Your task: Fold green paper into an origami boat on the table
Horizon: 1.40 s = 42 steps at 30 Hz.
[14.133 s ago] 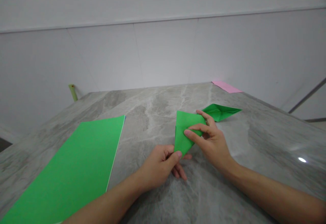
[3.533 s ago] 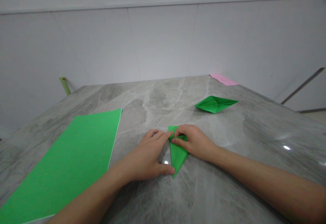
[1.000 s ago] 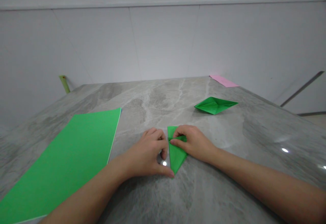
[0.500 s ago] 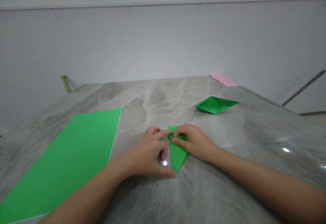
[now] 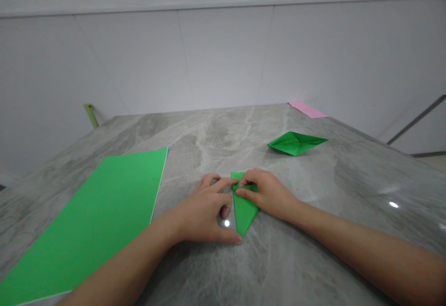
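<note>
A small piece of folded green paper [image 5: 245, 213] lies on the grey marbled tabletop, its narrow tip pointing toward me. My right hand [image 5: 266, 192] is closed over its upper right part, thumb and index finger pinching a fold there; the other fingers cover part of the sheet. My left hand [image 5: 209, 211] is spread along the left side. Its index fingertip touches the paper's upper left edge, close to my right fingertips, and its thumb tip rests at the bottom point. The pinched fold is partly hidden by my fingers.
A stack of large green sheets [image 5: 104, 213] lies at the left, partly under my left forearm. Beyond my right hand sits a folded green paper shape [image 5: 294, 143], pointed at both ends. Pink paper [image 5: 308, 109] lies at the far right corner, by the white wall [image 5: 223, 60].
Both hands keep almost the same pose on the folded green paper. The whole view has shifted very slightly; nothing was let go or newly taken.
</note>
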Each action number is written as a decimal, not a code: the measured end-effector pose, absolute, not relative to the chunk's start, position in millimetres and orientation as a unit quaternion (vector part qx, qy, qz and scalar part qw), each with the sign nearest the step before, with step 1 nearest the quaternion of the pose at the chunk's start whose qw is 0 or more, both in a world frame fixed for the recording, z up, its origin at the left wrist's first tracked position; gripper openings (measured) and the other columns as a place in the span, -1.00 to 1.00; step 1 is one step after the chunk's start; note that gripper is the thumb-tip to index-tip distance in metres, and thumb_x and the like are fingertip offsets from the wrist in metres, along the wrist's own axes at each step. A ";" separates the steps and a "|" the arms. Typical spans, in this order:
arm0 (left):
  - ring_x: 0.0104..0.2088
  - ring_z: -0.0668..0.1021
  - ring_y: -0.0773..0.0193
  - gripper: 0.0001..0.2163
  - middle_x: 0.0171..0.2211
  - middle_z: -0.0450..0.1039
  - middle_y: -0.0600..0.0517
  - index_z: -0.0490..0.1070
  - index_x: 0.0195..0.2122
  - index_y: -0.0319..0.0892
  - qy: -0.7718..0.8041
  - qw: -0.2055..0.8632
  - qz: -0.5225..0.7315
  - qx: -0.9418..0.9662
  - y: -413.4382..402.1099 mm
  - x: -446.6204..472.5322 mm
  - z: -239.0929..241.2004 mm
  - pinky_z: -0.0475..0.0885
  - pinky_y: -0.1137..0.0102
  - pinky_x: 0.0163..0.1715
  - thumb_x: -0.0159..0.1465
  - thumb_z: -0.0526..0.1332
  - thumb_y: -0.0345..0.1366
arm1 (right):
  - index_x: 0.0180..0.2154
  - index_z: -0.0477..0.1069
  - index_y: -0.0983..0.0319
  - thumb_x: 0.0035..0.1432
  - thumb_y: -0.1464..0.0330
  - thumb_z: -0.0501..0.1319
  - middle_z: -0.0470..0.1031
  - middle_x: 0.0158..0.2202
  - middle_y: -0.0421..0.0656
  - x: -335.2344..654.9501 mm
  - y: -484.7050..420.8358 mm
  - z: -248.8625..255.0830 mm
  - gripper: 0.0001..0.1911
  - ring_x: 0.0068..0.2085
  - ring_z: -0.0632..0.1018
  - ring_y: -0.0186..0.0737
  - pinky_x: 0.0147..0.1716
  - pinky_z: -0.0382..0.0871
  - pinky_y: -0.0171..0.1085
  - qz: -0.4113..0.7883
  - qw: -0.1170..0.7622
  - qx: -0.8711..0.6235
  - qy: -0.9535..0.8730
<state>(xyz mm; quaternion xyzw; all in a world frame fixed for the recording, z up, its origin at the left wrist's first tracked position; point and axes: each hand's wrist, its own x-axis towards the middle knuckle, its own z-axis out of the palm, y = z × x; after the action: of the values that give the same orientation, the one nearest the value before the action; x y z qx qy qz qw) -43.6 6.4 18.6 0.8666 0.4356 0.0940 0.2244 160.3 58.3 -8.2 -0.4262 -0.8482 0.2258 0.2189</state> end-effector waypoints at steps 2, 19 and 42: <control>0.28 0.13 -0.15 -0.64 0.21 0.29 -0.02 0.40 -0.45 -0.11 0.438 0.224 0.093 0.865 5.9 -43.0 19.0 0.18 0.01 0.20 -0.05 0.46 -0.01 | -0.43 0.51 0.22 0.11 0.42 0.31 0.58 -0.37 -0.17 160.5 58.2 -8.3 -0.93 -0.27 0.52 -0.17 -0.25 0.30 -0.22 0.228 0.221 -0.428 -0.846; 0.18 0.24 -0.10 -0.58 0.09 0.36 -0.09 0.32 -0.25 -0.11 0.445 0.238 0.117 0.855 4.3 -39.3 21.3 0.24 0.01 0.15 0.05 0.41 0.02 | -0.44 0.49 0.22 0.11 0.42 0.30 0.56 -0.39 -0.17 159.6 60.8 -10.4 -0.91 -0.28 0.51 -0.16 -0.26 0.29 -0.23 0.229 0.217 -0.430 -0.846; 0.39 -0.13 -0.28 -0.03 0.40 -0.01 -0.10 -0.12 0.38 -0.01 0.508 0.236 0.034 0.828 0.3 -37.1 20.3 -0.27 -0.35 0.23 0.05 0.33 0.16 | -0.47 0.45 0.21 0.12 0.39 0.30 0.53 -0.41 -0.18 158.4 59.4 -7.1 -0.87 -0.30 0.50 -0.18 -0.30 0.29 -0.24 0.209 0.219 -0.435 -0.848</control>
<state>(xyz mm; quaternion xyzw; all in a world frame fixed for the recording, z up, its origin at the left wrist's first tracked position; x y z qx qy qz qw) -37.1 0.3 20.3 0.8277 0.5083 0.0337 0.2356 158.4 59.4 -7.1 -0.4352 -0.8479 0.2094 0.2186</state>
